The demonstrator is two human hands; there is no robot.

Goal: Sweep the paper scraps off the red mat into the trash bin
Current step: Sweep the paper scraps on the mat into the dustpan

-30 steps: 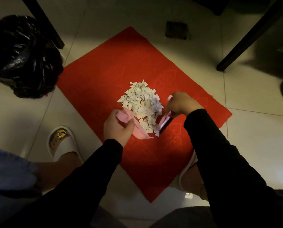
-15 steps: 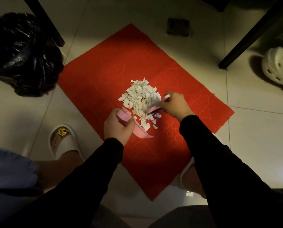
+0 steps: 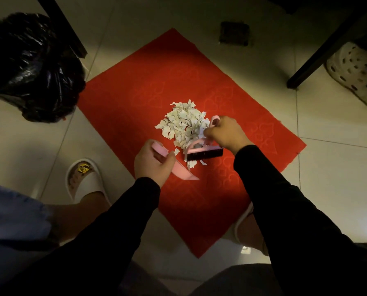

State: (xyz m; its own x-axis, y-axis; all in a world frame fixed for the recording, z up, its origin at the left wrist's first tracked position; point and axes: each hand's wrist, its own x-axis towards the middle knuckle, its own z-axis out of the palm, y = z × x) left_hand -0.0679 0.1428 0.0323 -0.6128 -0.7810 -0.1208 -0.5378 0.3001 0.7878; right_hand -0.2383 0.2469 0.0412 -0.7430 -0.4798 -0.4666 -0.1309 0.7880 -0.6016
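Observation:
A heap of white paper scraps (image 3: 183, 122) lies in the middle of the red mat (image 3: 122, 103). My left hand (image 3: 151, 162) grips the handle of a pink dustpan (image 3: 181, 170), whose blade rests on the mat just left of the heap. My right hand (image 3: 226, 132) grips a pink brush (image 3: 203, 151) with black bristles, set down at the near edge of the heap among a few loose scraps. The trash bin with its black bag (image 3: 29, 65) stands off the mat at the far left.
Dark table legs (image 3: 319, 54) cross the floor at the upper right and upper left (image 3: 65, 26). A white clog (image 3: 353, 71) sits at the right edge. My slippered feet (image 3: 84, 178) flank the mat's near corner. A dark floor drain (image 3: 233, 33) lies beyond the mat.
My right hand swung the brush from the heap's right side round to its near edge, bristles now facing me. A few scraps scattered toward the dustpan. The left hand barely moved.

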